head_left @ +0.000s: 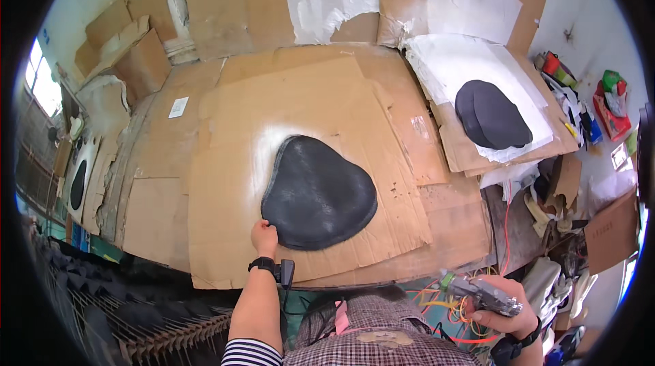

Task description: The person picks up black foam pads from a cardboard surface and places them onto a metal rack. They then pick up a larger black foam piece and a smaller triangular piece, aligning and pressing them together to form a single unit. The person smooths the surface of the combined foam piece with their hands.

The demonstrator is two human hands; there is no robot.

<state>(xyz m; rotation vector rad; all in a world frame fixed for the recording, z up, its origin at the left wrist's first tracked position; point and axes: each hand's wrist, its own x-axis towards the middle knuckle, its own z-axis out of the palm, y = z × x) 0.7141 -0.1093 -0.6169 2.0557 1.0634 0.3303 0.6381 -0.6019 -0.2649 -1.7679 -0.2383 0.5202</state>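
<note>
Hands: left hand (264, 236) rests with curled fingers on the near-left edge of a black pad (318, 193), touching it rather than clearly gripping it; right hand (503, 309) is closed around a grey spray gun (482, 294), held low at the right, well apart from the pad.
Wrists: dark watch (263, 264) on the left wrist; another dark band on the right.
Black pad: rounded, saddle-like shape lying flat near the middle of the counter on cardboard sheets (225, 202), with a pale haze of overspray on the cardboard around its upper edge.
Second pad: similar black piece (491, 114) lying on white paper (471, 59) at the far right, well apart from the first.
Progress: both pads appear evenly dark, so coating seems largely done on the visible faces; whether edges or undersides remain cannot be told.
Surroundings: orange cable (506, 229) running down the right side; cluttered packages and rags at the right edge; more cardboard against the far wall.
</note>
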